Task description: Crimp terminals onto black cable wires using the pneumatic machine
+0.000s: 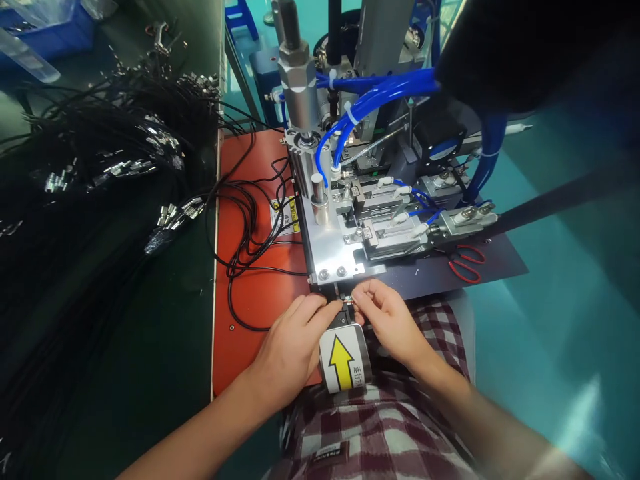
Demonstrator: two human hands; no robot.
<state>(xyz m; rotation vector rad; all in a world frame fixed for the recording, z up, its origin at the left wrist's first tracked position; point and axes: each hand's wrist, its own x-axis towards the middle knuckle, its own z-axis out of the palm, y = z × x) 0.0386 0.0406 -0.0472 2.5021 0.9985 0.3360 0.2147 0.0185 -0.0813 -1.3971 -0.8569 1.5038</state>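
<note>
Your left hand (295,340) and right hand (387,320) are pinching a small metal connector (347,302) between them, just below the machine plate (330,257).

Under the left hand (293,347) lies an orange-red mat (255,300); between both hands sits a white label with a yellow, black-edged arrow (343,363); below the right hand (390,320), maroon-and-white checked cloth (390,427); beyond it, red-handled scissors (465,262) and blue hoses (380,90).
</note>
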